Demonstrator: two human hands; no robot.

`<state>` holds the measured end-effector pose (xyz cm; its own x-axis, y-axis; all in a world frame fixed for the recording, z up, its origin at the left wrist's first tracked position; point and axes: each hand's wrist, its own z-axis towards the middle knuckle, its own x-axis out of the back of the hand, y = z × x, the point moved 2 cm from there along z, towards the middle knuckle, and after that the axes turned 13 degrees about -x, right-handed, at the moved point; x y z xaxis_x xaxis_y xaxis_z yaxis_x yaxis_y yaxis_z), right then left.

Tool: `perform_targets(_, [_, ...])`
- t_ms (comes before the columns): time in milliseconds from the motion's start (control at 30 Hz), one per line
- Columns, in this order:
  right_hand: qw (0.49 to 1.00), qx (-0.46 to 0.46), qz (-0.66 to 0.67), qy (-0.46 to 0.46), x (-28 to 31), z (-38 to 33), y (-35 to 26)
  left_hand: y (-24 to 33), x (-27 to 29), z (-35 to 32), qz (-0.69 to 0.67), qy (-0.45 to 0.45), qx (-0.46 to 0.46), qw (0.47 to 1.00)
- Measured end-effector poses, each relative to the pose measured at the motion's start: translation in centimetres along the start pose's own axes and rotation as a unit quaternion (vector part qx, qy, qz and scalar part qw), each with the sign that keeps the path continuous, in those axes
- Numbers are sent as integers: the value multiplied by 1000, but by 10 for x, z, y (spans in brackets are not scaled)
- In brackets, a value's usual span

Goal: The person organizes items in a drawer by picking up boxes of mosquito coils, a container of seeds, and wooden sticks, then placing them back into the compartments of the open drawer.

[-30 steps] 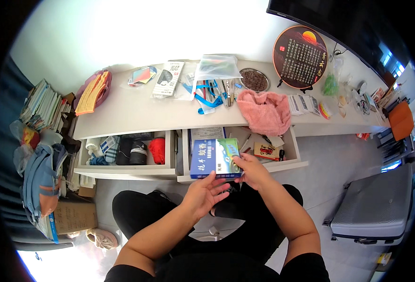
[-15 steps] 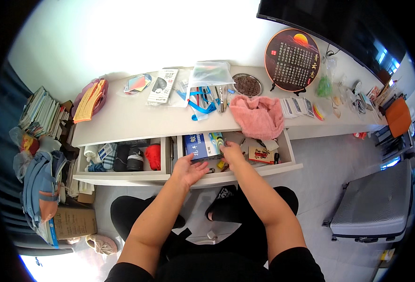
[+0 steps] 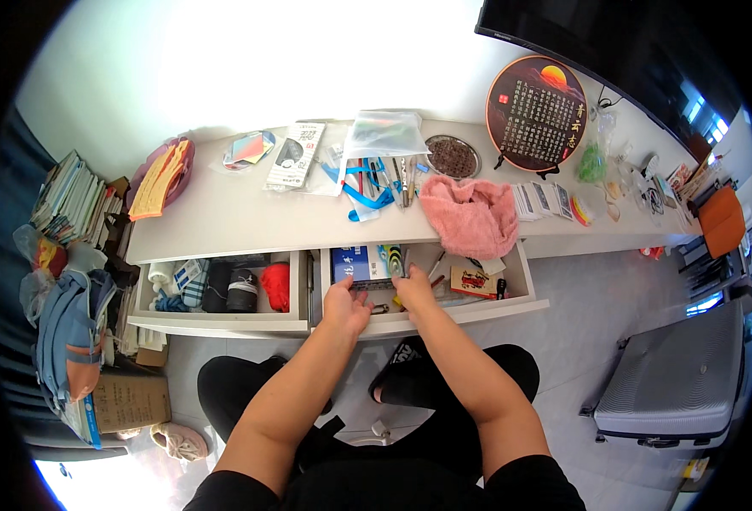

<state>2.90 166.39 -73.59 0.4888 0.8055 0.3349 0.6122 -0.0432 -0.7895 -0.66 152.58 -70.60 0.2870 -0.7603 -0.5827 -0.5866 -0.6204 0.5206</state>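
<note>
A flat blue-and-white box [image 3: 361,262] with a green coil picture lies in the right-hand drawer [image 3: 525,288], its far part under the desktop edge. My left hand [image 3: 348,305] is at the box's near left edge, fingers bent against it. At the near right corner, my right hand [image 3: 413,288] grips the box with thumb and fingers, the fingertips partly hidden. Beside my right hand in the drawer are a small red-and-tan box [image 3: 471,281], a dark-handled tool [image 3: 501,289] and loose small items.
The open left drawer [image 3: 214,322] holds a red bundle [image 3: 276,288], dark rolled items and cloth. Above, the desktop [image 3: 223,204] carries a pink fluffy cloth [image 3: 470,215], pens, blue ribbon, cards and a round plaque [image 3: 536,113]. A grey suitcase [image 3: 670,375] lies at right.
The blue-and-white box has shifted back, further under the desktop edge. My left hand has come up against its near edge; my right hand has moved slightly left and nearer me.
</note>
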Motion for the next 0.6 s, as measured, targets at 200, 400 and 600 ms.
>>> perform_targets(200, [994, -37, 66, -73, 5, -14, -8, 1, 0, 4, 5, -32, 15, 999])
perform_targets(400, [933, 281, -199, 101, 17, -39, -3, 26, 9, -23, -24, -43, 14, 999])
perform_targets(600, [873, 262, -405, -76, 53, -79, -12, 44, 25, -70, 16, -88, -17, 996])
